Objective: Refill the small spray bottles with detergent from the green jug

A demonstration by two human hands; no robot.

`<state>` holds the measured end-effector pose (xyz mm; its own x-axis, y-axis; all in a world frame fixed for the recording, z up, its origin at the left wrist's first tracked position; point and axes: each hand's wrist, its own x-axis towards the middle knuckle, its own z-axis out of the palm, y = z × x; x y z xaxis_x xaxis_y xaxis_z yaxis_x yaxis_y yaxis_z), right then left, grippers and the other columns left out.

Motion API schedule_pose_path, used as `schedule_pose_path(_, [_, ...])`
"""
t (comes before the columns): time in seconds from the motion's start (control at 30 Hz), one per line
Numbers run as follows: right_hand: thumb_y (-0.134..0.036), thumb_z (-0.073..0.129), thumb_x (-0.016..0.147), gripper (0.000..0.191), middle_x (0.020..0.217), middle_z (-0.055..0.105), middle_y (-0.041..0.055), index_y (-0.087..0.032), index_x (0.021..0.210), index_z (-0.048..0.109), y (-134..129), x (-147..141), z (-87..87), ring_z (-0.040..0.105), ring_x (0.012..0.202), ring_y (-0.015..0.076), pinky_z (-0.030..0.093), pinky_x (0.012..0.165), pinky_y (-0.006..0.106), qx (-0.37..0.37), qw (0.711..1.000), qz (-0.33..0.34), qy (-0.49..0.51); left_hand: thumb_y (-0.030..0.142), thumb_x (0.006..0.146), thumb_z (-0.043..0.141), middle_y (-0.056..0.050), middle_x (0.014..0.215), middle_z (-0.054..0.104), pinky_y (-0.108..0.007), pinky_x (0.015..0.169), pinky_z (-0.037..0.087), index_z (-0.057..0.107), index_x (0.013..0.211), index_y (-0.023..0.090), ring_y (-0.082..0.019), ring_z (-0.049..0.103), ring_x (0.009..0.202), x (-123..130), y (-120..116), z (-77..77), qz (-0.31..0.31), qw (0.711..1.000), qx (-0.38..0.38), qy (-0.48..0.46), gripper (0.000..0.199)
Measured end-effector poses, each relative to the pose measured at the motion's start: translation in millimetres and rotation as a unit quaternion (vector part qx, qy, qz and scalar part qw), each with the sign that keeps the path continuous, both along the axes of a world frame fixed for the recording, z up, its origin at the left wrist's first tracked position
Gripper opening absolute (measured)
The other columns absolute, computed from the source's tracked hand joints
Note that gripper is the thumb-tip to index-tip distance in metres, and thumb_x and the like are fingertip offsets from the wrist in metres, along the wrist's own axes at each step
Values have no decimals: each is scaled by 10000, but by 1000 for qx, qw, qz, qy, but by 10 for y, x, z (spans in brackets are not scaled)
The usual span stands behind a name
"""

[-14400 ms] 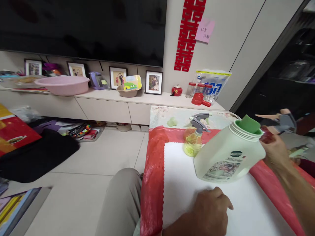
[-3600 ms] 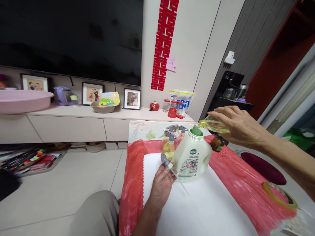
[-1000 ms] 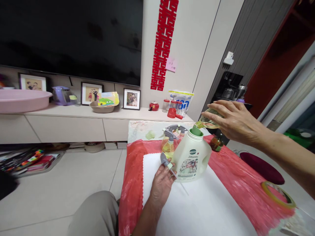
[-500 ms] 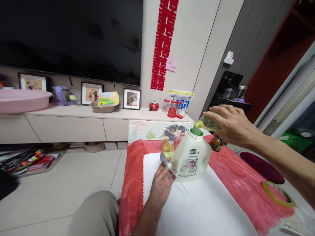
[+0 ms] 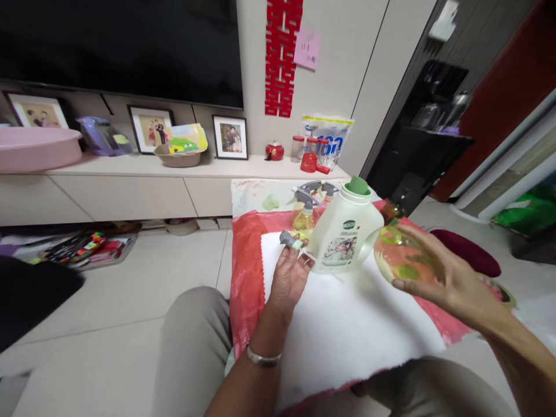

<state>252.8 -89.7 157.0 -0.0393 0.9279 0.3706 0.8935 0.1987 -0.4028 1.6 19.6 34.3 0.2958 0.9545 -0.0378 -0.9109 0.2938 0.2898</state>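
Observation:
A grey spray nozzle (image 5: pixel 290 240) with a thin dip tube is pinched in the fingers of my left hand (image 5: pixel 290 278). Just right of it stands a pale green detergent jug (image 5: pixel 341 231), upright, with a green piece (image 5: pixel 358 185) in its mouth. My right hand (image 5: pixel 452 278) is closed around a clear bottle (image 5: pixel 406 260) of yellowish liquid, tilted and slightly blurred, to the right of the jug. Behind my left hand, a spray bottle (image 5: pixel 303 222) of yellow liquid stands beside the jug, partly hidden by it.
A white cloth (image 5: pixel 347 336) covers red plastic sheeting (image 5: pixel 247 272) on the table. A brown bottle (image 5: pixel 392 209) stands behind the clear one. On the cabinet are lidded jars (image 5: pixel 297 149), a red pot (image 5: pixel 274 150) and a detergent bag (image 5: pixel 334 136).
My right hand has lowered the clear bottle from the jug's mouth to the jug's right side and turned it more upright. My left hand still holds the nozzle. The view has shifted.

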Motion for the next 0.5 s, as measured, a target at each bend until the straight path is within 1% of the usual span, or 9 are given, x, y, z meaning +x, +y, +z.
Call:
schedule_pose_path(0.07, [-620, 679, 843, 795, 1474, 502, 46, -386, 1529, 353, -156, -22, -262, 555, 1284, 329, 546, 1015, 542, -3, 998, 5, -60, 223, 760, 843, -31, 1042, 738, -282, 801, 517, 704, 1057, 220, -123, 652, 788, -10, -7, 18, 12, 1000, 2, 1, 328])
schedule_pose_path(0.13, [-589, 646, 878, 763, 1442, 520, 75, -353, 1534, 337, -262, -56, -490, 557, 1271, 328, 559, 981, 531, 4, 995, 12, -102, 225, 781, 828, -33, 1058, 738, -283, 825, 514, 701, 1078, 224, -124, 654, 813, -24, -16, 34, 24, 1000, 3, 3, 324])
schedule_pose_path(0.23, [-543, 619, 898, 753, 1412, 520, 102, -316, 1547, 314, -347, -130, -721, 563, 1240, 317, 572, 941, 500, 3, 990, 17, -142, 242, 786, 830, -29, 1083, 735, -282, 849, 510, 695, 1101, 230, -120, 652, 835, -46, -27, 49, 37, 999, 6, 8, 343])
schedule_pose_path(0.33, [-493, 600, 906, 751, 1393, 514, 113, -302, 1562, 290, -380, -216, -812, 554, 1222, 312, 562, 940, 499, -4, 986, 16, -163, 261, 796, 823, -21, 1114, 728, -284, 863, 507, 688, 1106, 248, -113, 647, 835, -57, -32, 48, 43, 999, 9, 25, 339])
schedule_pose_path(0.4, [-472, 587, 914, 753, 1402, 501, 111, -304, 1574, 267, -382, -267, -822, 538, 1234, 309, 547, 961, 503, -8, 986, 14, -165, 268, 782, 835, -21, 1110, 730, -278, 848, 509, 690, 1111, 251, -113, 648, 829, -53, -36, 44, 40, 999, 15, 31, 360])
schedule_pose_path(0.5, [-478, 591, 915, 759, 1422, 483, 104, -309, 1576, 258, -356, -337, -804, 515, 1259, 308, 535, 976, 500, -7, 988, 10, -154, 269, 721, 884, -23, 1068, 740, -269, 807, 513, 704, 1094, 241, -118, 653, 801, -35, -52, 47, 28, 999, 35, 28, 416])
